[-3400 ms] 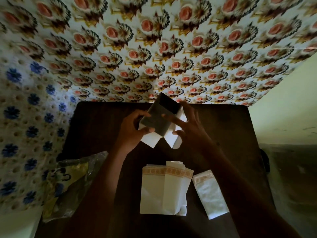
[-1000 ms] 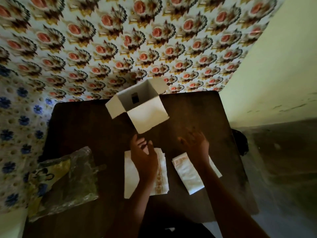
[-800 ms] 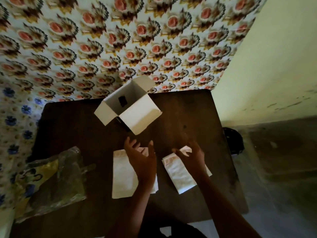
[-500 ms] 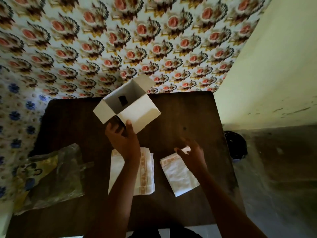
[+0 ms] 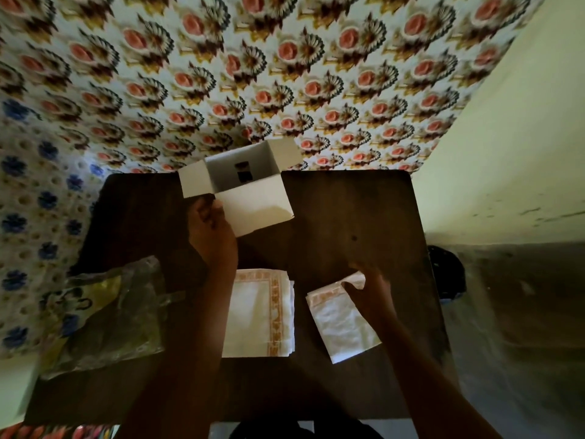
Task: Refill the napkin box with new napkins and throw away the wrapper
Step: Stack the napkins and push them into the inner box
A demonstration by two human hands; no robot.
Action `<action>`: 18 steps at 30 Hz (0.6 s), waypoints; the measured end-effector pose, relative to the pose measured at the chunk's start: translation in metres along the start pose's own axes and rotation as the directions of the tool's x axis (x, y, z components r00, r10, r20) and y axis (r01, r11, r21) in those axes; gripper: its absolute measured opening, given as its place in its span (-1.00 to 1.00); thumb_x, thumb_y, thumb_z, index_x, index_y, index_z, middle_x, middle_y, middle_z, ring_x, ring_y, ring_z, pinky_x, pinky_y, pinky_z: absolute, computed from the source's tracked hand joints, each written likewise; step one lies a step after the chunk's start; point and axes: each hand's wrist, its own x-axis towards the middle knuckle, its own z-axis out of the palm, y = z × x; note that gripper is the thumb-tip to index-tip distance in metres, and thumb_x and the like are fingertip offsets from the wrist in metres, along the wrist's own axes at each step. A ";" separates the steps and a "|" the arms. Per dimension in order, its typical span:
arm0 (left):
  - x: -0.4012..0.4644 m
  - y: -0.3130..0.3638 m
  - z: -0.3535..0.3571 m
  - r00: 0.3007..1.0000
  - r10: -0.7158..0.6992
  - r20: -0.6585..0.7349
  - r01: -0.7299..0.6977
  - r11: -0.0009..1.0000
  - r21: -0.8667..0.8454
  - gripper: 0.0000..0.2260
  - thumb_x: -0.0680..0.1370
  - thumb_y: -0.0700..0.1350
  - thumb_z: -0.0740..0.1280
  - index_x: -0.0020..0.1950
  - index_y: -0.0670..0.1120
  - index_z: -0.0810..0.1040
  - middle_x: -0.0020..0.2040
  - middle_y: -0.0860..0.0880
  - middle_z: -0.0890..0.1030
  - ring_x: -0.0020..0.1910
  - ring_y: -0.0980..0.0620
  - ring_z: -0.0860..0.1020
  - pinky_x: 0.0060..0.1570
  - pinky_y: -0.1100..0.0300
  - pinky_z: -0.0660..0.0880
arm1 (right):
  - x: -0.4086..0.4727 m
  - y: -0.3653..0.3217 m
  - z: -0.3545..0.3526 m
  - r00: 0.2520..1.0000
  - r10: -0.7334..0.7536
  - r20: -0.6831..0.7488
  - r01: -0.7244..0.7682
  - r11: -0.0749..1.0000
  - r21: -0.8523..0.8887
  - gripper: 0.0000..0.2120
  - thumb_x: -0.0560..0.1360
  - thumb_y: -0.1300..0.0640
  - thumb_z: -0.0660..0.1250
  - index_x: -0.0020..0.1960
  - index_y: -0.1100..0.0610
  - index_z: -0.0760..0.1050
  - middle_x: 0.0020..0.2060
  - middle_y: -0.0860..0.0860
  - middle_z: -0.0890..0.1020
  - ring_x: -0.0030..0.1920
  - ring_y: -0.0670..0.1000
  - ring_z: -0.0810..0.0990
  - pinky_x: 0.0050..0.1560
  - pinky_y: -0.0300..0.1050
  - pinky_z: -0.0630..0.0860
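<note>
**Open napkin box at the far edge, 2 napkin piles near the front**

The napkin box [image 5: 243,182] stands open at the far edge of the dark wooden table [image 5: 348,217], a little left of the middle, its white flaps spread outward and a small dark opening showing on its inner wall. The left hand [image 5: 212,229] reaches to the box's near-left corner, with fingers closed on the edge of the near flap.

Near the front edge, at the middle, lies a folded napkin stack [image 5: 262,312] with an orange patterned border; the left forearm crosses over its left side. Just to the right of it, apart from it, lies a smaller napkin pile [image 5: 342,324], turned at an angle. The right hand [image 5: 370,289] rests on that pile's far-right corner, fingers curled onto the paper; whether it pinches the napkin or only presses it, I cannot tell.

The crumpled clear plastic wrapper [image 5: 107,312], with yellow print, lies at the table's left edge, well apart from both hands. A dark round object [image 5: 446,274] sits on the floor beside the table's right edge.
</note>
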 end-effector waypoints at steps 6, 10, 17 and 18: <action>-0.085 -0.038 -0.009 0.997 -0.073 0.000 0.073 0.997 0.020 -0.79 0.64 -0.19 0.26 0.26 -0.17 0.51 0.14 -0.04 0.58 0.07 0.02 0.57 0.01 0.26 0.52 | -0.016 0.018 0.005 0.995 0.090 -0.048 -0.093 0.994 -0.064 -0.51 0.43 0.17 0.51 0.31 0.01 0.48 0.29 0.05 0.49 0.30 0.10 0.48 0.23 0.14 0.53; -0.177 -0.079 -0.003 0.944 -0.063 0.324 -0.016 0.972 0.236 -0.84 0.56 -0.30 0.36 0.12 -0.16 0.59 0.09 -0.09 0.64 0.05 0.02 0.61 -0.15 0.50 0.45 | -0.028 0.037 0.008 0.963 0.266 -0.039 -0.269 0.957 -0.112 -0.45 0.44 0.10 0.51 0.37 -0.01 0.41 0.42 0.11 0.32 0.45 0.23 0.28 0.38 0.39 0.32; -0.235 -0.138 0.011 0.805 -0.299 0.511 -0.047 0.828 0.559 -0.46 0.52 -0.13 0.40 0.46 -0.21 0.35 0.42 -0.24 0.39 0.42 -0.22 0.42 0.32 -0.15 0.47 | -0.037 0.058 0.013 0.958 0.284 -0.022 -0.284 0.942 -0.180 -0.38 0.45 0.08 0.48 0.43 0.08 0.33 0.43 0.14 0.26 0.43 0.24 0.27 0.37 0.31 0.36; -0.237 -0.138 0.013 0.812 -0.291 0.505 -0.038 0.838 0.544 -0.44 0.52 -0.13 0.41 0.48 -0.21 0.34 0.43 -0.25 0.39 0.43 -0.24 0.42 0.33 -0.17 0.48 | -0.038 0.061 0.013 0.962 0.270 -0.028 -0.271 0.947 -0.172 -0.40 0.45 0.07 0.48 0.41 0.08 0.34 0.40 0.12 0.32 0.40 0.22 0.32 0.34 0.30 0.39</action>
